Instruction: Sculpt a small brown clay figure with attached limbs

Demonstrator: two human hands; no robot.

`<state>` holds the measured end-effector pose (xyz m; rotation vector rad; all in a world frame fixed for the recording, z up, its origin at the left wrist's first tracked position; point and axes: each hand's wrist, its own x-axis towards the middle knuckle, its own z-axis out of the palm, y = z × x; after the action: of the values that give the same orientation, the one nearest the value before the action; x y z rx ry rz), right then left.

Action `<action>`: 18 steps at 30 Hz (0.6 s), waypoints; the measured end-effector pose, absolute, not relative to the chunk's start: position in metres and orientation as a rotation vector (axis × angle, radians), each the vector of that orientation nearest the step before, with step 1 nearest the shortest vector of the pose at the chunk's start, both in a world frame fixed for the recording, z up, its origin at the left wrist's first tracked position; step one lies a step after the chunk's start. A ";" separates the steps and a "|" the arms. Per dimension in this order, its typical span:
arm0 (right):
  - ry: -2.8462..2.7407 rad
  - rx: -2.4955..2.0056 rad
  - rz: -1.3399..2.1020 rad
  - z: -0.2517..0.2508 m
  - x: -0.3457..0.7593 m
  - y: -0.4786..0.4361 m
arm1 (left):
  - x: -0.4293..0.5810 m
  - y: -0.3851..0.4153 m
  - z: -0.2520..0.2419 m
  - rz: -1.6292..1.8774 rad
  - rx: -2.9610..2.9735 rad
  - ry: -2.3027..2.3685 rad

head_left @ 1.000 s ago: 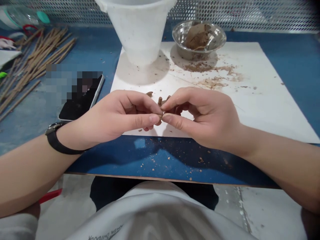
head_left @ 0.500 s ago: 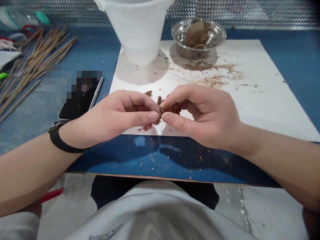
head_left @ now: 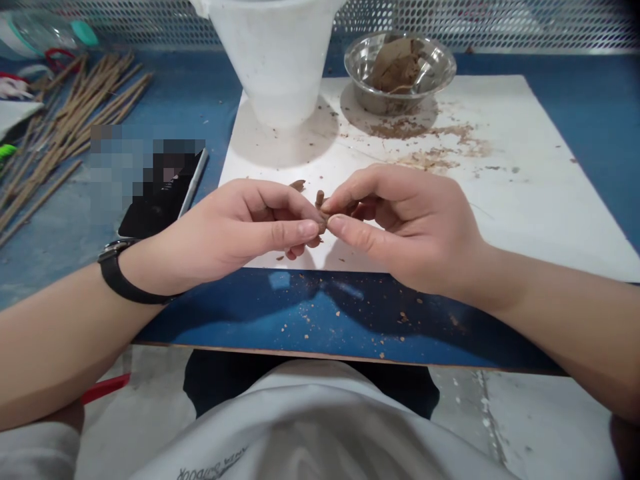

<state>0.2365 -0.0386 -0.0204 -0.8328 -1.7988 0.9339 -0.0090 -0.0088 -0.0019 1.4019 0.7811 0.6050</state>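
Note:
A small piece of brown clay (head_left: 320, 198) is pinched between both hands above the near edge of the white board (head_left: 505, 200). My left hand (head_left: 250, 227) is closed on its left side with thumb and fingertips. From the right, my right hand (head_left: 415, 223) grips the same piece between thumb and forefinger. A short stub of the clay sticks up between the fingertips; most of its shape is hidden. Just behind my left fingers lies a loose brown scrap (head_left: 299, 185).
A white bucket (head_left: 280, 67) and a metal bowl (head_left: 400, 100) with a brown clay lump (head_left: 397, 65) stand at the back. Left are thin brown sticks (head_left: 75, 113), a black phone (head_left: 160, 207) and a clear bottle (head_left: 37, 33). Crumbs dot the blue table (head_left: 300, 313).
My right thumb has shifted slightly up and to the right against the clay. Both hands otherwise keep their place and hold.

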 end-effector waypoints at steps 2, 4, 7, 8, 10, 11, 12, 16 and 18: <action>-1.797 -0.845 0.937 -0.020 0.236 -0.039 | -0.009 -0.009 -0.001 0.601 1.415 0.783; -1.803 -0.868 0.942 -0.020 0.236 -0.039 | -0.009 -0.009 -0.001 0.590 1.434 0.784; -1.801 -0.910 0.967 -0.019 0.235 -0.040 | -0.009 -0.008 -0.002 0.593 1.448 0.783; -1.795 -0.923 0.979 -0.019 0.236 -0.040 | -0.009 -0.008 -0.003 0.599 1.441 0.781; -1.781 -0.938 0.999 -0.019 0.236 -0.040 | -0.010 -0.008 -0.004 0.602 1.420 0.772; -1.777 -0.938 1.006 -0.019 0.235 -0.040 | -0.010 -0.008 -0.004 0.601 1.412 0.766; -1.773 -0.937 1.012 -0.019 0.235 -0.041 | -0.011 -0.008 -0.004 0.596 1.407 0.763; -1.752 -0.958 1.025 -0.019 0.234 -0.042 | -0.011 -0.009 -0.004 0.592 1.383 0.754; -1.748 -0.959 1.009 -0.019 0.233 -0.043 | -0.012 -0.009 -0.006 0.592 1.361 0.747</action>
<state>0.2334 -0.0426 -0.0194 -0.9587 -1.7476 1.0095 -0.0117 -0.0090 -0.0056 1.3613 0.7466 0.5920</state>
